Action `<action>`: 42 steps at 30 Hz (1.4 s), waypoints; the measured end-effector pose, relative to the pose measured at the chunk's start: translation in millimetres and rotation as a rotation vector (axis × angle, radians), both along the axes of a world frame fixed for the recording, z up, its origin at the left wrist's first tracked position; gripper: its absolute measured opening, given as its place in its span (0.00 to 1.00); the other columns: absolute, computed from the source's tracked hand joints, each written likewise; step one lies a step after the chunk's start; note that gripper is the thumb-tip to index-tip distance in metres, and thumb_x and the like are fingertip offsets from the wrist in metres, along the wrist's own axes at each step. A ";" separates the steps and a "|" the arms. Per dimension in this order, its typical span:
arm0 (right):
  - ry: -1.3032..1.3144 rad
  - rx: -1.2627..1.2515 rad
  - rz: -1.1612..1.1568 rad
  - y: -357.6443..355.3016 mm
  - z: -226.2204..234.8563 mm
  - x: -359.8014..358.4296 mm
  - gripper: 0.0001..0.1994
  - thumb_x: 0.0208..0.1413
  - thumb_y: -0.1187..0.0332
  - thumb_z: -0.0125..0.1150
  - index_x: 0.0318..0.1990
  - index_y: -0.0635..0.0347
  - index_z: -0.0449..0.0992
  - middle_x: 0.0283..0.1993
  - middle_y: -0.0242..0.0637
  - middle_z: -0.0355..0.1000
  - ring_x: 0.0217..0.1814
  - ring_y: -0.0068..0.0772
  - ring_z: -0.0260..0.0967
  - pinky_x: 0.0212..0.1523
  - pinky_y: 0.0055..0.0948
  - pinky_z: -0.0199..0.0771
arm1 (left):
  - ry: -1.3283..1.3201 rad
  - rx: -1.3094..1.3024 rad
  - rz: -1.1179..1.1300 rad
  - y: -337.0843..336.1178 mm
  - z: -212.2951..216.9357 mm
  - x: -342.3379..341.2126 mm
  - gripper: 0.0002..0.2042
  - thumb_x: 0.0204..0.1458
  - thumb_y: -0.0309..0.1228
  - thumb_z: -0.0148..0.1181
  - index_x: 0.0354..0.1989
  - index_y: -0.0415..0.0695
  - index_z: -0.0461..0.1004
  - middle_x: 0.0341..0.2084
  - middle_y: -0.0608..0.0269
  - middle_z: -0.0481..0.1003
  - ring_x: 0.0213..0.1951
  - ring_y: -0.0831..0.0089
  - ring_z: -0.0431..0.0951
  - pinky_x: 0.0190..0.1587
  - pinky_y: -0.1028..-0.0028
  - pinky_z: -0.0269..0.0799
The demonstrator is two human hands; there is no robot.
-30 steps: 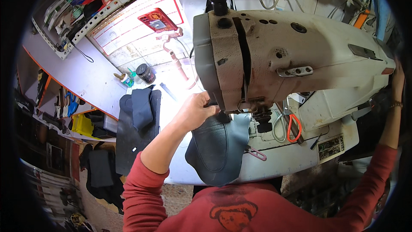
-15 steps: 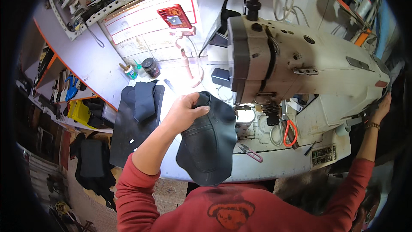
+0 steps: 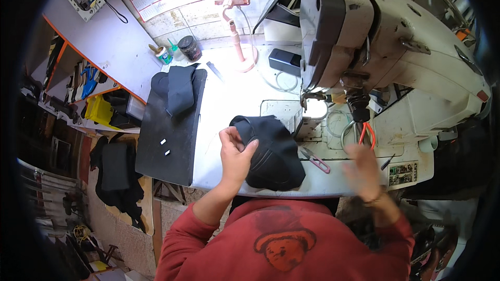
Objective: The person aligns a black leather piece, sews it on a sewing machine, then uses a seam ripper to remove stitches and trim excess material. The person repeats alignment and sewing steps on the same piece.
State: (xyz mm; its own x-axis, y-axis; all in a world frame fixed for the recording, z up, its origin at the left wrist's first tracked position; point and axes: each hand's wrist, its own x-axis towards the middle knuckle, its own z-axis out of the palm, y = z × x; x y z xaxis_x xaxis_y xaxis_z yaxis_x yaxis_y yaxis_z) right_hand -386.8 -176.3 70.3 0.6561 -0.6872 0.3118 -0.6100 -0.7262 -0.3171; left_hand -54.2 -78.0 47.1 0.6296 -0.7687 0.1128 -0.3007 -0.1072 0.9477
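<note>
While gripped, black fabric (image 3: pixel 273 153) under left hand (image 3: pixel 235 153) fingers (image 3: pixel 249 148)

Sewing workshop, industrial sewing machine (image 3: pixel 385 36) on a white worktable (image 3: pixel 229 93) just beyond the hands, stacked dark fabric pieces (image 3: pixel 172 119) to their left, glue pots (image 3: pixel 179 51) further off, tool-cluttered shelves (image 3: pixel 78 80) far left, orange-handled snips (image 3: pixel 366 131) near the right hand.

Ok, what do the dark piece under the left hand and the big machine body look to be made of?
Dark piece: looks like black leather or a leather-like sheet, matte with a faint sheen; it holds a stiff curved fold and shows stitch lines. The left hand grips its edge. Machine body: seemingly cast metal, cream paint, worn and grimy, with screws and hard edges.
</note>
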 end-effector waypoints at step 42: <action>-0.318 -0.005 0.015 36.3 -8.7 145.9 0.15 0.44 0.68 0.71 0.38 0.57 0.71 0.27 0.35 0.71 0.27 0.41 0.71 0.27 0.37 0.69 | 0.665 -0.141 -0.347 -26.5 50.1 -11.8 0.02 0.57 0.23 0.60 0.33 0.38 0.75 0.26 0.64 0.76 0.29 0.78 0.75 0.40 0.78 0.70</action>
